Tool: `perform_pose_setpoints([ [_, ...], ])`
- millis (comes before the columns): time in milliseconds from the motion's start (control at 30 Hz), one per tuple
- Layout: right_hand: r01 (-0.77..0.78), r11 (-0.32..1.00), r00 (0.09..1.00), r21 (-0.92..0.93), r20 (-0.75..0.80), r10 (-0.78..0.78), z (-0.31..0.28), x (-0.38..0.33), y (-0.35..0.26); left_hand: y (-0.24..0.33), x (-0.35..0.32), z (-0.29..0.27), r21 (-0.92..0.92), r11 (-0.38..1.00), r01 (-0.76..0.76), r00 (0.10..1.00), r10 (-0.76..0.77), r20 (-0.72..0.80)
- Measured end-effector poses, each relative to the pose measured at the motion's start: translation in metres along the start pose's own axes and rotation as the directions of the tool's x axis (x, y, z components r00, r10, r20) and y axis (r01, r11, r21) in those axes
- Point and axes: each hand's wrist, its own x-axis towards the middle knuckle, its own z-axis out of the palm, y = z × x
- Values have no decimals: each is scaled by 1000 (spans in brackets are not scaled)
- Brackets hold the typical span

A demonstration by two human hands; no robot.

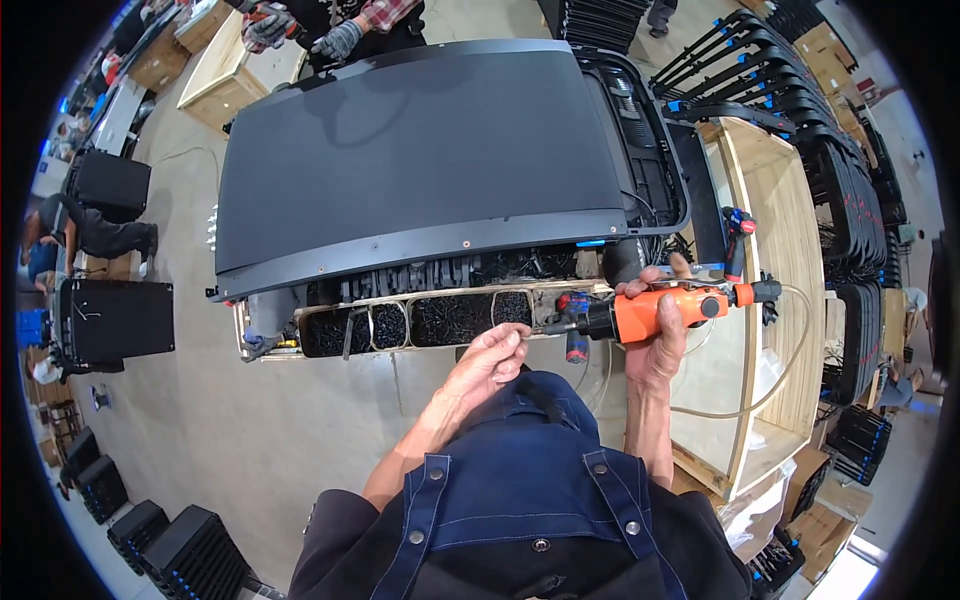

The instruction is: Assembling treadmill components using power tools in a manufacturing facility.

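Observation:
My right hand (656, 362) is wrapped round an orange and black power screwdriver (645, 314), its tip pointing left. At that tip, the thumb and fingers of my left hand (492, 362) are pinched together; what they hold is too small to make out. Just beyond my hands is a long wooden tray (408, 298) with black bins of small dark screws (453, 320). A large dark grey panel (415, 165) with a curved front rim lies flat behind it. Near the screwdriver's tip, a red and blue power tool (577, 345) hangs at the tray.
A pale hose (800, 350) curves from the screwdriver's rear. On the right stand a wooden crate (750, 300), another red and blue tool (738, 235) and stacked black frames (855, 190). Across the panel, a co-worker's gloved hands (338, 42) show. A glove (262, 345) lies at the tray's left end.

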Motion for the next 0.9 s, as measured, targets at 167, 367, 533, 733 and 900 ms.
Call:
perform_pose_setpoints([
  [167,-87,994,996,59,-27,89,-19,20,5,7,16,15,-210,978,10,999,-2,40],
  [367,-131,986,991,103,0,132,-39,47,12,17,25,26,-16,1000,-27,990,25,-137],
  [533,-206,970,977,132,-32,212,-45,57,18,5,39,26,27,997,-71,988,74,-136],
  [733,-185,979,981,81,-38,188,-55,65,13,6,54,45,465,854,-233,934,329,-137],
  [900,-137,989,974,55,-172,144,-68,66,2,2,73,65,894,333,-299,807,589,51],
])
